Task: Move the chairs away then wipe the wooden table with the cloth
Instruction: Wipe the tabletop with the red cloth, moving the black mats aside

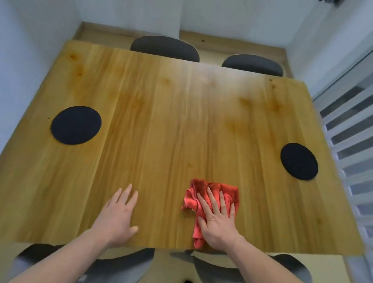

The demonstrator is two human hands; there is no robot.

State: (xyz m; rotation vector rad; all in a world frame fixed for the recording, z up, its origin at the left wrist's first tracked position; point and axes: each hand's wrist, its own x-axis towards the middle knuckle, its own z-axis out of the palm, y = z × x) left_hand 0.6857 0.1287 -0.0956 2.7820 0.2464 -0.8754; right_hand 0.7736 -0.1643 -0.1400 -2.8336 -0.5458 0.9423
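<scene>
Red cloth (214, 200), judged soft, light and prone to bunching, lies crumpled near the wooden table's (172, 116) near edge, pressed flat under the spread-fingered right hand (216, 222); hold mid-cloth.

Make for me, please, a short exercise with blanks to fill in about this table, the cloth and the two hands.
1. The right hand presses flat on a cloth whose colour is ____.
2. The left hand rests on the bare wooden table and holds ____.
3. The number of round black mats on the table, one at each side, is ____.
4. At the far edge stand two grey ____.

Missing words: red; nothing; two; chairs
</scene>
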